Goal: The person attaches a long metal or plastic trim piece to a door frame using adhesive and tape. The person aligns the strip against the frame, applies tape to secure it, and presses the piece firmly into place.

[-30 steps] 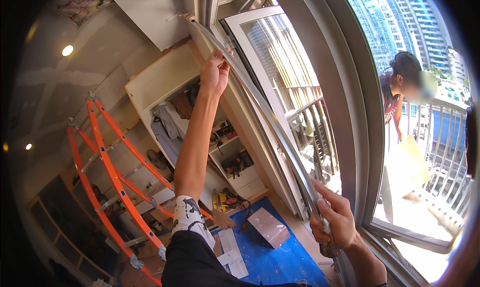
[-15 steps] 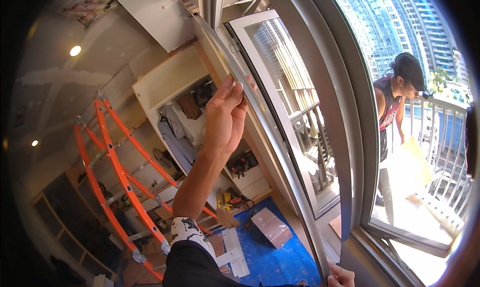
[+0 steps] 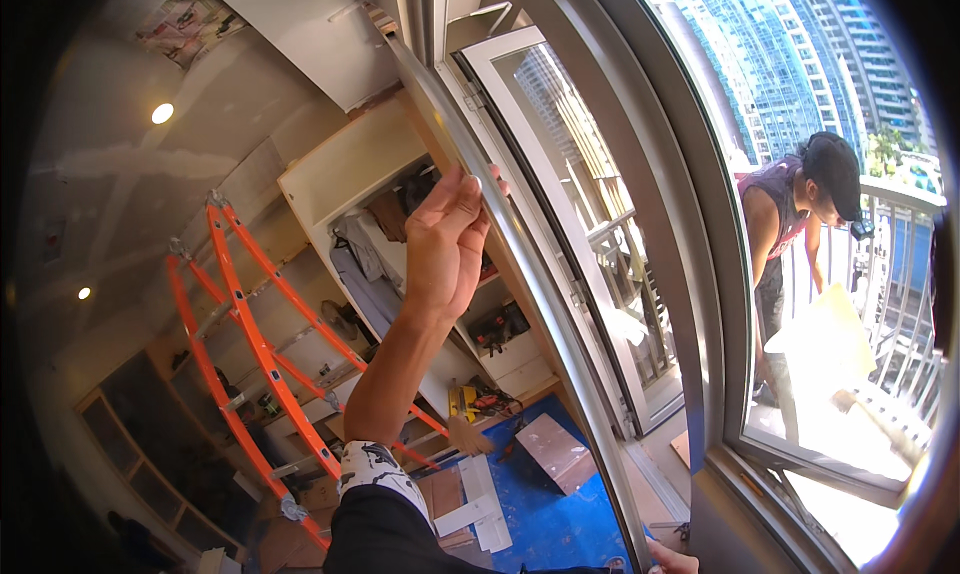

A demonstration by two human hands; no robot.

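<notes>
A long, slim silver metal strip [image 3: 545,289] runs at a slant from the upper middle down to the lower edge. My left hand [image 3: 445,259] pinches it partway up, thumb on the near side and fingertips showing past its far edge. At the bottom, my right hand [image 3: 674,559] is closed around the strip's lower part, mostly cut off by the picture's edge. Just beyond the strip stands a white-framed glass door [image 3: 500,79], with balcony railings seen through it. To the right rises a thick grey window frame [image 3: 690,224].
An orange stepladder [image 3: 250,329] stands at left. Behind it is an open wardrobe [image 3: 340,169] with hanging clothes. A blue floor sheet [image 3: 565,514] carries a box-like block [image 3: 555,454] and white pieces. Outside, a person in a cap [image 3: 785,214] bends over a pale yellow sheet [image 3: 835,339].
My view has shifted slightly, and the strip's lower end sits a little further left with my right hand. Outside, the person has bent lower. My left hand keeps its hold.
</notes>
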